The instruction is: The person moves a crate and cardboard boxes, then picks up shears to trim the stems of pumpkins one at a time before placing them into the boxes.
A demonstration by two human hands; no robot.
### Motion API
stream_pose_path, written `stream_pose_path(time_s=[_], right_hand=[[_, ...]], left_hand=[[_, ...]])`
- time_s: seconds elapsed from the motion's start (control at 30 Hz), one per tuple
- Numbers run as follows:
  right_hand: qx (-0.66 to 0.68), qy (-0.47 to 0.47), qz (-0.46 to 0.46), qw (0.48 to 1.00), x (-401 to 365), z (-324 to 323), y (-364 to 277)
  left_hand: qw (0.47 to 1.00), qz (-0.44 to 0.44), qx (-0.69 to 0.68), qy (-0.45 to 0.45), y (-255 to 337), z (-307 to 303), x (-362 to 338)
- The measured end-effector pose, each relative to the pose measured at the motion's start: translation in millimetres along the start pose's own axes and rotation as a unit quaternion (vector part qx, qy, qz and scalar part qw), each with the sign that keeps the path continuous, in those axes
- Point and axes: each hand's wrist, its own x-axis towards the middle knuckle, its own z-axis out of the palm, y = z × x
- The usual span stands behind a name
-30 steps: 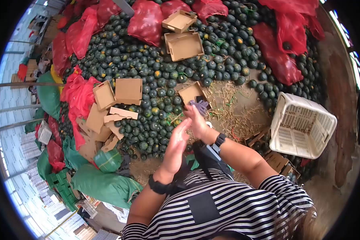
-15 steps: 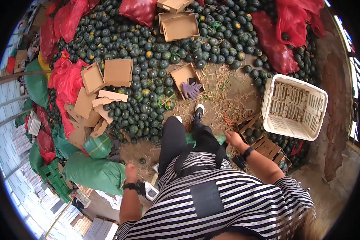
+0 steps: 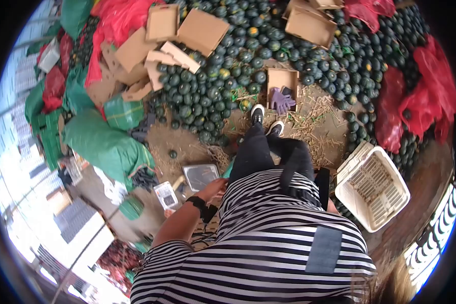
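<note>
My left hand [image 3: 211, 190] is down beside my left hip, close to a bit of green material [image 3: 229, 169]; its fingertips are blurred and partly hidden against my clothes. A flat, metal-rimmed platform [image 3: 200, 177] lies just beyond it, with a white device with a dark keypad [image 3: 166, 195] to its left. My right hand is hidden behind my body; only a sliver of skin shows past my right hip. Ahead of my shoes, a shallow cardboard box [image 3: 282, 78] holds purple gloves [image 3: 281, 101] and a small dark item.
Dark green pumpkins [image 3: 192, 96] cover the floor ahead. Cardboard boxes [image 3: 202, 31] lie on them. A white plastic crate [image 3: 372, 187] stands at right, near red mesh sacks [image 3: 390, 109]. A large green sack [image 3: 106, 147] lies left. Dry stalks [image 3: 316, 119] litter the floor.
The view has swung round, so the pumpkins and boxes sit further right. My left hand has come in to my hip, and my right hand has gone out of sight behind my body.
</note>
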Motion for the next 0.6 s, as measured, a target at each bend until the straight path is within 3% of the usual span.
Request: stream_pose_path(time_s=[0.1,0.17,0.2,0.23,0.3,0.33,0.37,0.43,0.47,0.5,0.57,0.6], right_hand=[[-0.215,0.064,-0.067,0.972,-5.9,-53.9,-28.8],[-0.225,0.139,-0.053,0.963,31.7,-140.0,-25.6],[-0.282,0.164,-0.035,0.945,29.2,-144.9,-49.0],[-0.413,0.187,-0.059,0.889,45.9,-175.0,-55.6],[-0.383,0.166,-0.009,0.909,66.3,-199.7,-92.7],[-0.393,0.130,0.063,0.908,88.9,-214.4,-115.6],[-0.504,0.115,0.052,0.855,90.4,-180.7,-143.3],[-0.630,0.002,0.025,0.776,149.2,-202.2,-179.5],[-0.719,-0.112,-0.057,0.683,173.2,-201.4,-199.1],[-0.589,0.101,0.127,0.791,177.5,-118.9,-218.8],[-0.663,0.117,0.010,0.740,241.5,-139.8,-227.8],[-0.786,0.099,-0.025,0.609,281.6,-174.0,-242.7]], left_hand=[[0.997,0.048,-0.053,0.037,-14.9,10.2,13.3],[0.996,0.039,-0.034,0.072,-33.5,8.8,34.3],[0.994,0.032,0.003,0.104,-41.5,10.7,46.2],[0.994,0.030,-0.010,0.103,-48.1,14.4,53.7],[0.983,0.037,-0.015,0.180,-57.6,16.2,76.9],[0.978,0.034,-0.055,0.200,-69.5,13.1,99.1],[0.977,0.030,-0.066,0.201,-76.4,17.5,109.9],[0.959,0.004,-0.082,0.271,-73.9,12.1,143.5],[0.959,-0.002,-0.084,0.270,-79.4,6.2,165.1],[0.961,0.003,-0.080,0.265,-86.7,-1.6,192.3],[0.960,0.012,-0.080,0.269,-101.2,-35.1,256.3],[0.955,0.059,-0.087,0.278,-111.0,-59.6,296.3]])
